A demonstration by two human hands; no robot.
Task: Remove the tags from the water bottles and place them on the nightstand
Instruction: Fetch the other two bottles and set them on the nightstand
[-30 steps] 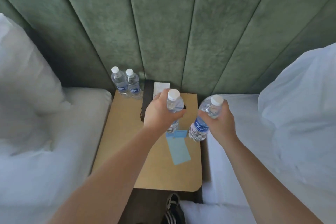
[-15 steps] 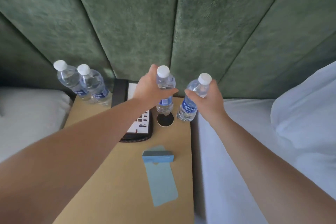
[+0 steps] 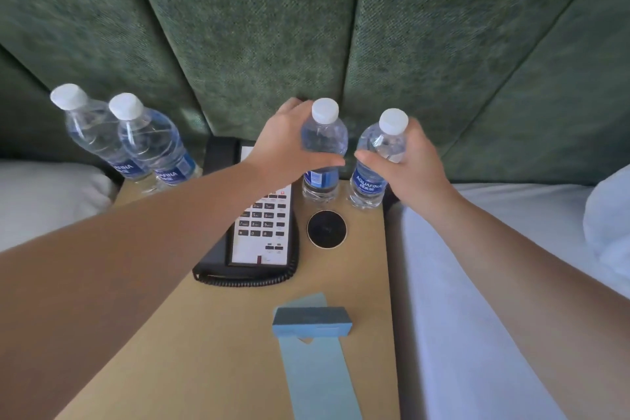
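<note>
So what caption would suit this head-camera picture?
Both hands, left and right, set Aquafina water bottles on the nightstand beside a telephone.

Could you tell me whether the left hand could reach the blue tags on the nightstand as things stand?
Probably not yet: the left hand is wrapped around a bottle; the blue tags lie uncovered.

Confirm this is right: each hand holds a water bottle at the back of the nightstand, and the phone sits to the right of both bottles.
One thing is wrong. The head view shows the phone to the left of the bottles, not the right. The rest stands: the left hand and right hand each hold a water bottle at the back of the nightstand.
</note>
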